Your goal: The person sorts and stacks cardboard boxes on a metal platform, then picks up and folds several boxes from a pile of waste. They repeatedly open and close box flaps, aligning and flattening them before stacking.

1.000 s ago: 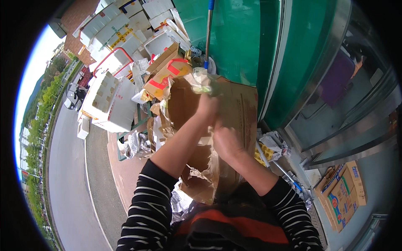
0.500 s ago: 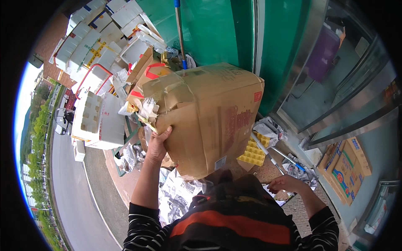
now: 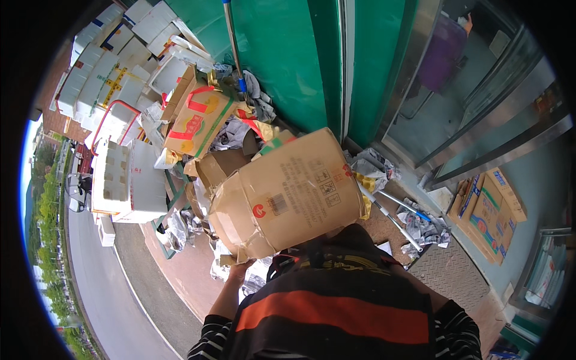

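Note:
A large brown cardboard box point(image 3: 288, 198), worn and creased, is tilted close against the front of my dark apron point(image 3: 330, 318). At its torn near-left corner is my left hand point(image 3: 241, 271), gripping the lower edge; most of its fingers are hidden beneath the cardboard. Only the right forearm shows beside the apron, and my right hand is hidden behind my body. Beyond the box lies an opened carton point(image 3: 199, 123) with red and green print, among crumpled paper and brown cardboard pieces point(image 3: 222, 166).
White foam boxes point(image 3: 90, 75) are stacked at the far left, near a red cart handle point(image 3: 114, 117). A blue-tipped pole point(image 3: 234, 51) leans on the green wall point(image 3: 264, 54). More poles point(image 3: 393, 219) lie beside crumpled newspaper point(image 3: 429, 231). Flattened cardboard point(image 3: 489, 216) rests by the glass door.
The large box has turned and come lower, nearer my body, uncovering the printed carton behind. My left hand has moved down to its near corner. My right hand has gone out of sight.

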A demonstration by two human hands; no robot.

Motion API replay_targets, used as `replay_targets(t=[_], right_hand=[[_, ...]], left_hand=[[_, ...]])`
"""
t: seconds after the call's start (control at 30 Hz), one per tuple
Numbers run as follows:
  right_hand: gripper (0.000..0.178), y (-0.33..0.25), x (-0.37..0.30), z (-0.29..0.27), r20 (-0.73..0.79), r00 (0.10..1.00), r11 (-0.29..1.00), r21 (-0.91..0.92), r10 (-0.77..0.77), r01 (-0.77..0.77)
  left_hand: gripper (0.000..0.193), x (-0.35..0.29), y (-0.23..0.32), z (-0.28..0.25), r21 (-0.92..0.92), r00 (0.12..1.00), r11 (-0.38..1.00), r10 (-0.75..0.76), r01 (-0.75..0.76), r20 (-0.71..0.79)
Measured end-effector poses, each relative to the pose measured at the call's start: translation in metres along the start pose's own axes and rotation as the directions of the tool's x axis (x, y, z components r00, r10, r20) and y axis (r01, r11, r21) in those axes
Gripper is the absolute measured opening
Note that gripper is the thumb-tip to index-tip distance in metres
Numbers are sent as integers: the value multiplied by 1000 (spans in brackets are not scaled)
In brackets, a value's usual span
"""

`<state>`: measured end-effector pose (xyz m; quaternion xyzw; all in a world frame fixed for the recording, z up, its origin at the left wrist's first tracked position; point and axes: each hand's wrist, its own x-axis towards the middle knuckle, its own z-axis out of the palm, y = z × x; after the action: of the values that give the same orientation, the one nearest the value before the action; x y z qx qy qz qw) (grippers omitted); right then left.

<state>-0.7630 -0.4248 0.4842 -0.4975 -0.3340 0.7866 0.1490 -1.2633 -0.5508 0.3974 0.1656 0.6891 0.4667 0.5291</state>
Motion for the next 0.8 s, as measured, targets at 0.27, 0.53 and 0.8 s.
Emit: replay_targets(t=[0.27,0.53,0.8], right_hand=[[28,-9,23,7,-77,992,993,-64,-99,94],[27,-15,35,5,-83,987,979,-166,-136,121],[27,-17,39,-9,-107,981,963,-233,-163,134]], left_hand=[[34,3,-15,-3,183,980,964,-185,195,-67],[61,19,-33,-16,264,1000,964,-30,27,8],[47,13,-1,-56,417,965,891,-243,180,103]])
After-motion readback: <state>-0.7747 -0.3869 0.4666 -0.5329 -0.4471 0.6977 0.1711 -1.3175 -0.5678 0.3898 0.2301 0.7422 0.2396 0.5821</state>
